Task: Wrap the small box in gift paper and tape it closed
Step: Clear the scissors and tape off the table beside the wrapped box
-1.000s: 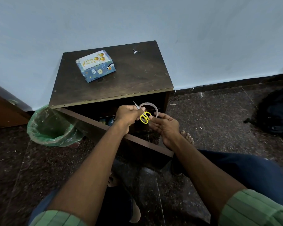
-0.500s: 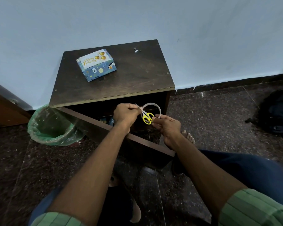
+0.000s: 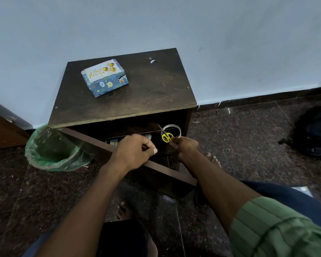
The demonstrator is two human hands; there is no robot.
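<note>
The small box (image 3: 104,77), wrapped in blue birthday paper with gold balloons, rests on the back left of the dark wooden cabinet top (image 3: 146,93). Below the top, in front of the open cabinet, my right hand (image 3: 183,145) pinches a clear tape roll (image 3: 175,127) together with small yellow-handled scissors (image 3: 166,136), their blades pointing up and left. My left hand (image 3: 135,151) is a loose fist beside it, fingers curled with nothing seen in them, a little apart from the scissors.
The cabinet door (image 3: 130,160) stands swung open toward me. A bin with a green liner (image 3: 52,154) sits on the floor at the left. A dark bag (image 3: 315,132) lies at the right. A scrap of paper (image 3: 152,60) lies on the cabinet top.
My left hand has let go of the scissors and drawn back to the left and down. The tape roll and scissors now stay in my right hand alone.
</note>
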